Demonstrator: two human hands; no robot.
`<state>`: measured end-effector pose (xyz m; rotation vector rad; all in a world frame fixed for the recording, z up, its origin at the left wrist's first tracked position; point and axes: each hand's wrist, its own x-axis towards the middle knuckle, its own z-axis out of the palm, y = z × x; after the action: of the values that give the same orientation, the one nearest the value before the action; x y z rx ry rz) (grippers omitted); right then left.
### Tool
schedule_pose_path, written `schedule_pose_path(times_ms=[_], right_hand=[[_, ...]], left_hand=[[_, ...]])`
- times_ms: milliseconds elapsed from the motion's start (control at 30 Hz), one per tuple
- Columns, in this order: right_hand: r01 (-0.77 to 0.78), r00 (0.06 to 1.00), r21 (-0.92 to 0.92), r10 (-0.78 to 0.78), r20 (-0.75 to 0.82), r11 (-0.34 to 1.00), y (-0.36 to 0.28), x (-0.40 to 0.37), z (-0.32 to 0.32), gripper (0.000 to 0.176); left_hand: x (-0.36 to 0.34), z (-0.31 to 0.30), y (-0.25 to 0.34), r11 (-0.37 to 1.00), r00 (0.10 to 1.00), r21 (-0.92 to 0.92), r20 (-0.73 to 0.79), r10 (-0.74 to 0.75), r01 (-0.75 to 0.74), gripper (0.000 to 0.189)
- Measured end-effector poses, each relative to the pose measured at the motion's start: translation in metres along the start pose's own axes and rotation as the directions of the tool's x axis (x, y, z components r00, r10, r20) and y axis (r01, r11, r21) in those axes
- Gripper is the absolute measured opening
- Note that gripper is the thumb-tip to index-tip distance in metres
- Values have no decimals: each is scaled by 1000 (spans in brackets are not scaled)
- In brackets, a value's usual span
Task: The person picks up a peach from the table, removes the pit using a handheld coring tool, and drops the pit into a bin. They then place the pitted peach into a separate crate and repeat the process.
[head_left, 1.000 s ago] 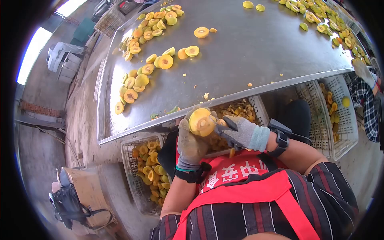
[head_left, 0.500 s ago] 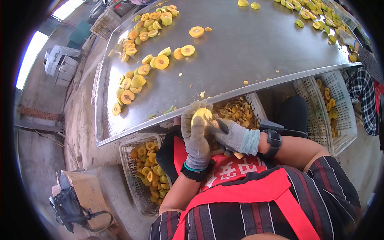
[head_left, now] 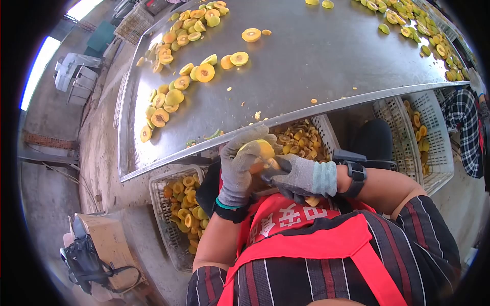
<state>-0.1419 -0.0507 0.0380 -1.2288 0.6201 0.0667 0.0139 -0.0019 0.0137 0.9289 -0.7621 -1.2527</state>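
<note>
My left hand, in a grey work glove, is closed round a yellow stone-fruit half just in front of the table edge. Close against it, my gloved right hand grips a tool with a light wooden handle, whose end sticks out below the fingers. The tool's working end is hidden by the fruit and fingers. Below and behind my hands, a crate holds many cut fruit pieces.
Cut fruit halves lie in rows on the metal table. A crate of halves stands at my left, another white crate at right. A person in a checked sleeve is at the far right. A cardboard box sits lower left.
My left hand has shifted slightly left and turned, its fingers now more over the fruit. My right hand stays close to it. The other person's hand at right has drawn back from the table fruit.
</note>
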Motion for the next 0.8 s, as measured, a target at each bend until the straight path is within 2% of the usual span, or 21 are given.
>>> schedule_pose_path(times_ms=[133, 167, 200, 233, 300, 333, 367, 400, 433, 500, 533, 600, 633, 700, 733, 767, 800], right_hand=[[-98, 995, 8, 98, 23, 995, 4, 1, 2, 29], [126, 982, -149, -144, -119, 981, 18, 6, 4, 30], [314, 894, -329, -394, -214, 891, 30, 12, 6, 32], [312, 895, -330, -392, -212, 891, 39, 19, 7, 32], [460, 651, -609, -712, -263, 646, 42, 27, 10, 27], [459, 654, -610, -710, -261, 646, 35, 23, 10, 27], [379, 847, -372, -479, -229, 847, 26, 16, 7, 27], [210, 967, -125, -225, -117, 970, 13, 8, 6, 27], [207, 968, -125, -222, -116, 970, 5, 4, 6, 27], [53, 996, -183, -66, -67, 982, -5, -2, 4, 26], [49, 996, -184, -62, -67, 982, 1, 0, 4, 26], [204, 942, -342, -279, -185, 917, 13, 5, 3, 28], [200, 943, -341, -275, -186, 919, 16, 4, 2, 28], [219, 954, -281, -265, -138, 934, 14, -1, 0, 27], [218, 955, -285, -264, -136, 933, 11, -2, -4, 27], [49, 996, -147, -60, -73, 988, 9, -2, -6, 25], [-135, 991, -21, 135, 17, 991, 6, -3, -9, 24]], left_hand=[[-6, 2, -11, 992, 994, -65, -27, 103, -104, 27], [-7, 4, -11, 993, 991, 25, -71, 114, -113, 27], [-8, 6, -12, 986, 985, 116, -113, 129, -116, 27], [-8, 8, -16, 987, 985, 115, -115, 130, -117, 27], [-5, 10, -26, 974, 952, 67, -204, 227, -217, 28], [-6, 11, -26, 974, 952, 65, -206, 226, -217, 28], [-7, 13, -26, 966, 942, 82, -216, 257, -245, 28], [-7, 14, -26, 957, 931, 100, -224, 287, -271, 28], [-8, 14, -26, 958, 931, 98, -227, 286, -270, 28], [-7, 11, -25, 904, 916, 250, -114, 384, -347, 26], [-6, 8, -21, 905, 917, 248, -117, 382, -346, 26], [0, 5, -8, 848, 969, 476, 39, 245, -234, 24], [0, 6, -7, 850, 970, 474, 38, 242, -231, 24], [-2, 7, -7, 917, 992, 378, 19, 128, -126, 31], [-1, 8, -8, 918, 991, 376, 17, 131, -128, 31], [-2, 7, -10, 947, 994, 302, -2, 112, -106, 31], [-2, 7, -11, 970, 995, 226, -18, 94, -87, 30]])
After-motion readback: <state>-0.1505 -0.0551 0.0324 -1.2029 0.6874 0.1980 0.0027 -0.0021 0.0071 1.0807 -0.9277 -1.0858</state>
